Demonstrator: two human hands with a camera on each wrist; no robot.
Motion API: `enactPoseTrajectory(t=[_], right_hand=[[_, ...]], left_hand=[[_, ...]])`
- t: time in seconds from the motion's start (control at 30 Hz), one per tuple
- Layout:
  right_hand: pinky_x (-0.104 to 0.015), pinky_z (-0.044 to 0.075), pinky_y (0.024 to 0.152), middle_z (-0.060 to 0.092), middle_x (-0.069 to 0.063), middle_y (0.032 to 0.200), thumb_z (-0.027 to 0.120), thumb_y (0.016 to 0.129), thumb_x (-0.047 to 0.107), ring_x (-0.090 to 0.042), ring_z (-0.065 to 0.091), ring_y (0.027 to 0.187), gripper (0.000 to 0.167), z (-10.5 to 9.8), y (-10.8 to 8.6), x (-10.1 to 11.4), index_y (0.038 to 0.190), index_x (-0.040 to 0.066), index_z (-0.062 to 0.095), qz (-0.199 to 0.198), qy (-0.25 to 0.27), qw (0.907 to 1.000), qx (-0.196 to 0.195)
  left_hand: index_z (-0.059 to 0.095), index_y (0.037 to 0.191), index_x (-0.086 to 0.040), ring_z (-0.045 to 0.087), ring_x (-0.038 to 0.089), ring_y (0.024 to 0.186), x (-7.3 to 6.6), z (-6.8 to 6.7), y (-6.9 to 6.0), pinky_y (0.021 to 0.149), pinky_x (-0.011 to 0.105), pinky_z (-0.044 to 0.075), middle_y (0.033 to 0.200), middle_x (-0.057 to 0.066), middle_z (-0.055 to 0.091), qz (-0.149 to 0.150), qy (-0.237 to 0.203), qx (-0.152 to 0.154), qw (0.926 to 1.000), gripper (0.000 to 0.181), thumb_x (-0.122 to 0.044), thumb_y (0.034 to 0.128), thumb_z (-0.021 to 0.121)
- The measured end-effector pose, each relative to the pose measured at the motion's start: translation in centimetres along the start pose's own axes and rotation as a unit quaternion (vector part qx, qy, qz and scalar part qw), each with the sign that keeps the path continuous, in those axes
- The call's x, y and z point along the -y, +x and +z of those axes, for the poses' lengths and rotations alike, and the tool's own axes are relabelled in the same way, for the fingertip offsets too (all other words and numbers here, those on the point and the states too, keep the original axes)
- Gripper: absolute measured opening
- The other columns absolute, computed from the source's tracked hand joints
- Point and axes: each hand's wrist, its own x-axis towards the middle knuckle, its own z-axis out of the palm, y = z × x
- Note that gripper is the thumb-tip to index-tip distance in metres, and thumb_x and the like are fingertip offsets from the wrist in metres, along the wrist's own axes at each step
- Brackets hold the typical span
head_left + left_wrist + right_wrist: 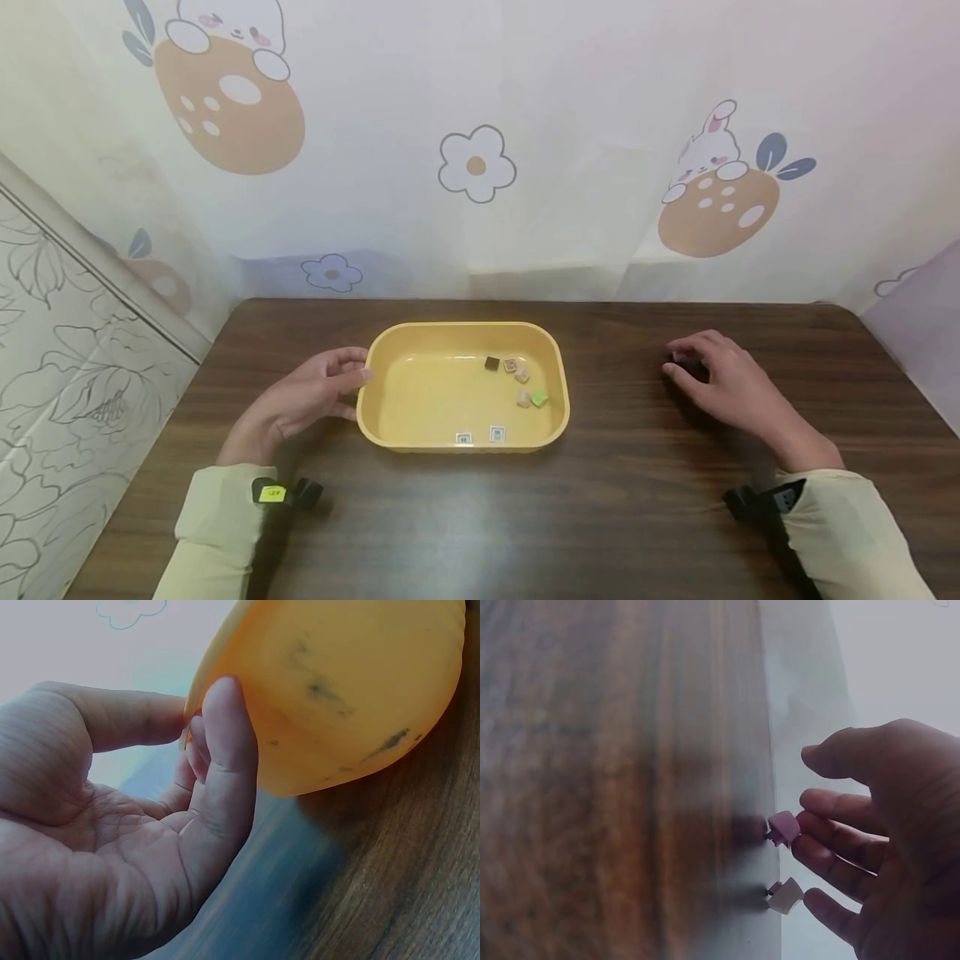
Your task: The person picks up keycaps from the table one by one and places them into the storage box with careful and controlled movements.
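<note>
My left hand pinches the left rim of a yellow plastic tray, thumb on one side and fingers on the other. The left wrist view shows dark smudges on the tray's outer wall. Over the table on the right is my right hand, thumb spread from the fingers. Its fingertips reach a small pink keycap-like piece in the right wrist view. A whitish piece of similar shape sits by the little finger; whether that finger touches it, I cannot tell.
Several small pieces lie in the tray, among them a black one, a green one and a white one with a printed mark. Behind the dark wooden table hangs a patterned cloth.
</note>
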Motion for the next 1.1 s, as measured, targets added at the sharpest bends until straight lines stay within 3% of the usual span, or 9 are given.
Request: enactPoseTrajectory(t=[0.43,0.7,0.93,1.1], right_hand=[[-0.061,0.054,0.078,0.06,-0.029,0.119,0.073,0.095,0.003,-0.043,0.066,0.101,0.033,0.1,-0.1,-0.7,0.126,-0.006,0.067,0.029,-0.016,0.9994,0.013],[-0.063,0.052,0.08,0.068,-0.029,0.114,0.075,0.093,0.006,-0.043,0.066,0.1,0.031,0.0,0.0,-1.1,0.121,-0.005,0.071,0.024,-0.049,0.9985,0.01],[-0.059,0.053,0.077,0.075,-0.02,0.103,0.077,0.092,0.012,-0.035,0.069,0.092,0.025,-0.3,0.1,-1.0,0.113,-0.002,0.075,0.011,-0.066,0.9977,0.005],[-0.061,0.055,0.079,0.076,-0.021,0.107,0.077,0.092,0.013,-0.036,0.071,0.094,0.028,-0.4,0.1,-0.9,0.116,-0.001,0.075,0.011,-0.072,0.9971,0.022]], left_hand=[[0.038,0.145,0.011,0.069,0.02,0.095,0.1,0.0,0.1,0.081,0.037,0.066,0.117,0.011,0.061,-0.004,0.0,-0.006,1.0,0.046,-0.014,0.1092,0.054],[0.039,0.141,0.011,0.071,0.017,0.091,0.2,0.1,0.0,0.079,0.036,0.066,0.11,0.008,0.064,0.006,-0.004,0.0,1.0,0.045,-0.015,0.1086,0.055],[0.039,0.141,0.011,0.071,0.017,0.09,0.2,0.1,0.0,0.078,0.036,0.066,0.111,0.007,0.064,0.007,-0.004,0.0,1.0,0.045,-0.015,0.1086,0.055],[0.038,0.141,0.011,0.071,0.017,0.091,0.1,0.1,-0.1,0.079,0.036,0.066,0.111,0.007,0.064,0.012,-0.006,0.006,0.9999,0.045,-0.015,0.1089,0.055]])
